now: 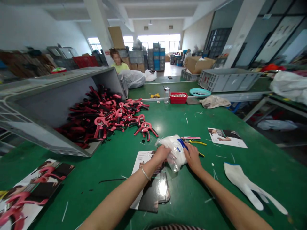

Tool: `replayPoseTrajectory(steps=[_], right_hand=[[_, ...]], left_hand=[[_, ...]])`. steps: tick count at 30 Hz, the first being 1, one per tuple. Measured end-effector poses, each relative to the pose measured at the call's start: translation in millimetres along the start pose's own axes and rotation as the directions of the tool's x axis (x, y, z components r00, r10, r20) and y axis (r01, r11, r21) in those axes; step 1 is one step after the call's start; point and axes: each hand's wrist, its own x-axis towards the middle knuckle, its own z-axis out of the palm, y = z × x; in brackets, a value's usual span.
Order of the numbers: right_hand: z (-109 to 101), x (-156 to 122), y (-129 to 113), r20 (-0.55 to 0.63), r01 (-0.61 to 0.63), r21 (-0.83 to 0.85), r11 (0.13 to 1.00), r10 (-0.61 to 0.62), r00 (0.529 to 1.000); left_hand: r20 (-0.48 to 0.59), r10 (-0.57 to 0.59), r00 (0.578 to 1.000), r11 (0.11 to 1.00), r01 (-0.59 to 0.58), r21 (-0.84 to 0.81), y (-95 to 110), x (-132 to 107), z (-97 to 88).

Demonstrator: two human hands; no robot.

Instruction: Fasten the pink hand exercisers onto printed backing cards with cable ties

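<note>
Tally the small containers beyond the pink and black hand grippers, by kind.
Glass jar: 1
Red tray: 1
Teal dish: 1
Total: 3

Big room w/ white walls [40,28] & a tall white post [244,28]. Bright windows [158,41] at the far end let light in. Gray & blue bins [156,57] stand in stacks by the pale floor [171,68].

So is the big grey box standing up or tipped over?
Tipped: the grey plastic crate lies on its side on the green table, red-and-black hand grippers spilling from its open top.
</note>
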Motion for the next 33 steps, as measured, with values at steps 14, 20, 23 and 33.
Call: replayPoseTrajectory(steps=[14,20,23,33], right_hand=[[-32,106,5,0.052,0.264,-0.009,0.964,-0.263,0.963],[-14,52,-17,0.279,0.441,-0.134,0.887,-0.393,0.876],[-8,72,-13,0.260,0.419,-0.303,0.856,-0.349,0.900],[2,85,-29,0.250,0.364,-0.455,0.813,-0.276,0.928]], left_hand=[[-0.003,0.078,0.997,0.952,-0.076,-0.298,-36,70,65.3],[0.074,0.036,0.997,0.955,-0.012,-0.295,-44,48,75.0],[0.165,0.011,0.986,0.965,0.033,-0.262,-45,16,68.1],[0.219,0.082,0.972,0.995,-0.092,0.036,-62,-108,-2.0]])
